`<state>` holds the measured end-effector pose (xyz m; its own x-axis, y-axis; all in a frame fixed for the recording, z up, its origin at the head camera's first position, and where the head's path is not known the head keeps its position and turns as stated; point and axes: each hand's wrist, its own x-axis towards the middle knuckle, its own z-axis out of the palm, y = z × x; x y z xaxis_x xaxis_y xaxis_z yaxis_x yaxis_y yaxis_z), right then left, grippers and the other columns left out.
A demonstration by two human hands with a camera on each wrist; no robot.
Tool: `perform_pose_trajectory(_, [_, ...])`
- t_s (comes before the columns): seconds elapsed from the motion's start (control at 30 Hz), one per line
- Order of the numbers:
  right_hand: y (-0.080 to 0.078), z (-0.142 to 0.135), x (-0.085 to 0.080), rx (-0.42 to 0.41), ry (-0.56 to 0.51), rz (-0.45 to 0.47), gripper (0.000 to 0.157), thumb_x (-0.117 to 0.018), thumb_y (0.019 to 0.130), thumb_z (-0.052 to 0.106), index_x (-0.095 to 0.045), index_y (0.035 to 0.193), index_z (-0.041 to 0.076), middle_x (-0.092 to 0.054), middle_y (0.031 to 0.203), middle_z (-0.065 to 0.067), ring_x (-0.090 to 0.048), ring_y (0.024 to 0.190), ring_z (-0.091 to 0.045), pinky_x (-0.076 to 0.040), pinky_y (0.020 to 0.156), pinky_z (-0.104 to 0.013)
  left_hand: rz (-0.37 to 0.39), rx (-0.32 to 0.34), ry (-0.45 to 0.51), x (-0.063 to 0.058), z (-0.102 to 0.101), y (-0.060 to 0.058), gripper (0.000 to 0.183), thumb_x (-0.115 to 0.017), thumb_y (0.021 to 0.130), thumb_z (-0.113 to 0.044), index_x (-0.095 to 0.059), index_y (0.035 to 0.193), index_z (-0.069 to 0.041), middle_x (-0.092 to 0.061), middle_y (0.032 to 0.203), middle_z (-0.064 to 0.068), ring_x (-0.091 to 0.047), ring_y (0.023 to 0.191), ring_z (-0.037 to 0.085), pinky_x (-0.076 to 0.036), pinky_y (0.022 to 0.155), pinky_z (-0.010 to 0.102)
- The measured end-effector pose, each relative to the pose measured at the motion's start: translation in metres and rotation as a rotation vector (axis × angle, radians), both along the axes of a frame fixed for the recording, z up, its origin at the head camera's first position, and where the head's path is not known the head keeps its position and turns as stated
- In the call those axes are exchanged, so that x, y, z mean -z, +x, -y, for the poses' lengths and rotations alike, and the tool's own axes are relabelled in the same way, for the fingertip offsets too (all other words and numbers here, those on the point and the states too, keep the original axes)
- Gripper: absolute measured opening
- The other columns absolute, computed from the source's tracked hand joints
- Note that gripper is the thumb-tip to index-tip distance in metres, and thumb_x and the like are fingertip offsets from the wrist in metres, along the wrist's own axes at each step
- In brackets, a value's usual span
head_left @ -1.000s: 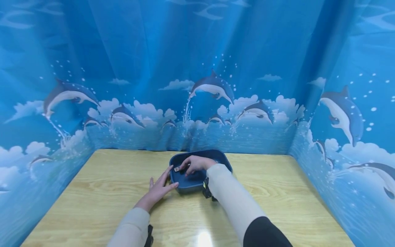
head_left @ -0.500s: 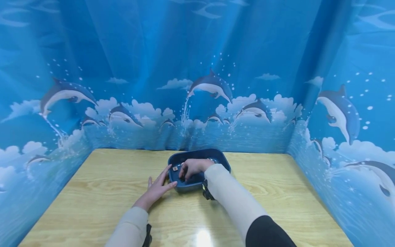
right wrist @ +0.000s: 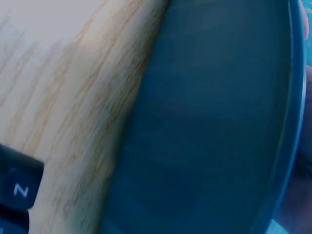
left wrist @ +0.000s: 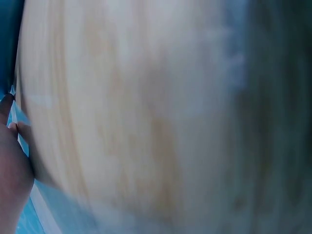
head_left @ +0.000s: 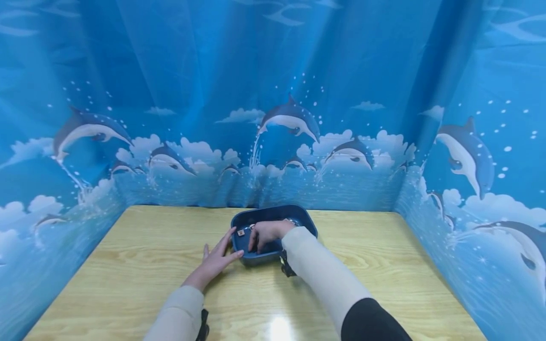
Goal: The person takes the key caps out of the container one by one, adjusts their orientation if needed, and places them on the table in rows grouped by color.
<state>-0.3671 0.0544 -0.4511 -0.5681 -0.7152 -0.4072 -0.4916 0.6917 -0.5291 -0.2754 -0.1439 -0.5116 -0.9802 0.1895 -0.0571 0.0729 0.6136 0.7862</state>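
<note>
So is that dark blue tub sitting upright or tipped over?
Upright: the dark blue tub stands on the wood-grain table, open side up, with the right hand down inside it.

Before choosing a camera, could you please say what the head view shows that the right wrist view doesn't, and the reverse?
Head only: a small pale item inside the bin, dolphins on the curtain, and apparently the left hand. Right wrist only: a white letter, Z or N, on a dark block. Both: the bin, table and right hand.
</note>
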Motion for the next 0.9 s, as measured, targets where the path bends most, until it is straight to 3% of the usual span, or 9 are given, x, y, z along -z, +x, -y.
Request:
perform_pose_trajectory(0.2, [0.002,-0.011,-0.004,0.046,0.009,0.019,0.022,-0.076,0.082,0.002,-0.076,0.094,0.02,-0.067,0.091,0.011,-0.06,0.087,-0.005,-0.05,0.08,-0.021,-0.012,0.002,0.007,-0.001,-0.001,0.001,0.08,-0.061,0.095,-0.041,-0.015,0.158,-0.023,-0.027,0.156,0.018,-0.022,0.142,0.041,0.021,0.107,0.062])
perform_pose_trajectory(0.43, [0.001,-0.032,-0.014,0.083,-0.055,0.079,0.02,-0.072,0.082,-0.005,-0.074,0.089,0.014,-0.069,0.089,0.005,-0.064,0.084,-0.01,-0.054,0.074,-0.025,0.001,0.004,0.008,-0.003,0.0,0.003,0.082,-0.061,0.094,-0.046,-0.014,0.158,-0.024,-0.024,0.157,0.018,-0.021,0.142,0.043,0.021,0.107,0.062])
perform_pose_trajectory(0.77, [-0.001,-0.069,-0.036,0.128,-0.158,0.115,0.018,-0.073,0.083,-0.005,-0.07,0.094,0.008,-0.067,0.095,-0.001,-0.062,0.089,-0.015,-0.056,0.076,-0.03,-0.011,0.013,0.013,-0.004,0.0,0.004,0.083,-0.062,0.093,-0.046,-0.014,0.158,-0.024,-0.023,0.157,0.018,-0.022,0.142,0.044,0.021,0.107,0.061])
perform_pose_trajectory(0.9, [0.0,-0.084,-0.045,0.172,-0.194,0.114,0.017,-0.073,0.083,-0.005,-0.07,0.095,0.007,-0.066,0.094,-0.002,-0.061,0.087,-0.017,-0.055,0.082,-0.041,-0.022,0.014,0.015,-0.003,0.0,0.004,0.082,-0.062,0.094,-0.042,-0.014,0.158,-0.023,-0.023,0.157,0.018,-0.022,0.141,0.044,0.022,0.108,0.06])
